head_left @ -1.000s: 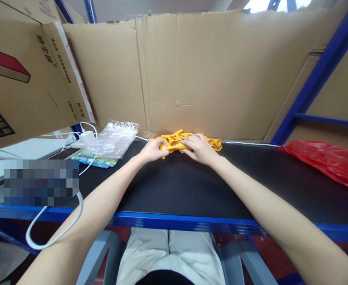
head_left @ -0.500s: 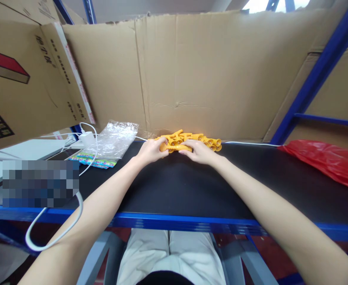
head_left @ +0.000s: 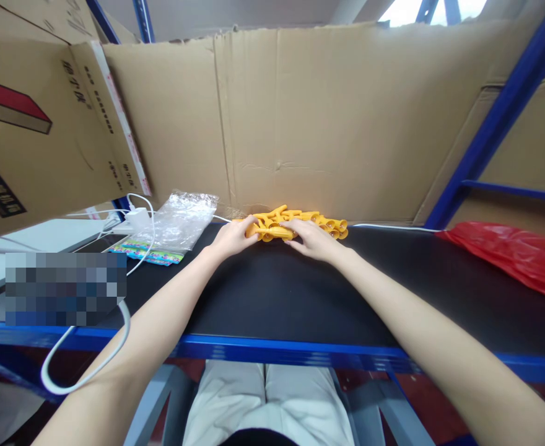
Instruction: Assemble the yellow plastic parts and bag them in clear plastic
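Observation:
A heap of yellow plastic toy pieces [head_left: 321, 222] lies at the far edge of the black shelf top [head_left: 277, 291], against the cardboard wall. My left hand [head_left: 233, 237] curls around the left end of one yellow piece [head_left: 272, 232] at the front of the heap. My right hand [head_left: 312, 238] rests on the heap's front, its fingers pinching the right end of that same piece. Both arms stretch forward across the shelf.
A clear plastic bag [head_left: 179, 220] with colourful header cards lies to the left. A white charger and cable [head_left: 135, 218] trail off the left edge. A red plastic bag [head_left: 514, 257] sits at the right. Cardboard sheets [head_left: 323, 124] wall the back; blue rack posts [head_left: 500, 118] stand right.
My hands have shifted slightly away from me toward the heap, still on the same yellow piece. The view tilted a little.

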Available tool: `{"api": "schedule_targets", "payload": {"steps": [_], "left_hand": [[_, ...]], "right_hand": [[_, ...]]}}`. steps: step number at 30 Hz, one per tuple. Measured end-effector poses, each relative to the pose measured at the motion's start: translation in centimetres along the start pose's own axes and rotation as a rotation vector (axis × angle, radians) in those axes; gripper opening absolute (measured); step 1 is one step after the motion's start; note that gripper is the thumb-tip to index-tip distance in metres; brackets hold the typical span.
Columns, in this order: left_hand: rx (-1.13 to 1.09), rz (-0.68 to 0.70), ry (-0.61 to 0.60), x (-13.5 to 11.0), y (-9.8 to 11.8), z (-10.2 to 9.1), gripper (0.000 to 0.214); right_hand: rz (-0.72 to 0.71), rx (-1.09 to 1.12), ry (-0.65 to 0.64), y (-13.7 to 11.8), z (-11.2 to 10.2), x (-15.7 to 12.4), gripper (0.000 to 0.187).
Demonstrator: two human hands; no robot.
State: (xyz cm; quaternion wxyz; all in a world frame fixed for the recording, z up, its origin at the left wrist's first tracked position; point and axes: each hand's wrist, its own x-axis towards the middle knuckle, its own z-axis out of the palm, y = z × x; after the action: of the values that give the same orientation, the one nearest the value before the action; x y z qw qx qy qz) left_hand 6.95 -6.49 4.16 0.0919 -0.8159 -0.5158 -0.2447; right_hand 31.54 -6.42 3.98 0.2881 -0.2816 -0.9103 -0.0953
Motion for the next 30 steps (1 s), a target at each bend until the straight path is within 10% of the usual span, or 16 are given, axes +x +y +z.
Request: {"api": "schedule_targets", "payload": {"steps": [13, 21, 30], "left_hand": [[-0.081, -0.2, 0.076, 0.3, -4.0, 2.3, 0.055], [0.023, -0.333, -0.003, 0.2, -4.9, 2.8, 0.052], [0.047, -0.347, -0.053, 0.3, -5.0, 3.0, 0.042]], "right_hand": [[0.16, -0.117, 0.275, -0.9, 0.1, 3.6, 0.041], [0.245, -0.38, 0.025, -2.4, 3.4, 9.5, 0.035], [0.353, -0.292, -0.186, -2.2, 7.2, 9.4, 0.038]]}}
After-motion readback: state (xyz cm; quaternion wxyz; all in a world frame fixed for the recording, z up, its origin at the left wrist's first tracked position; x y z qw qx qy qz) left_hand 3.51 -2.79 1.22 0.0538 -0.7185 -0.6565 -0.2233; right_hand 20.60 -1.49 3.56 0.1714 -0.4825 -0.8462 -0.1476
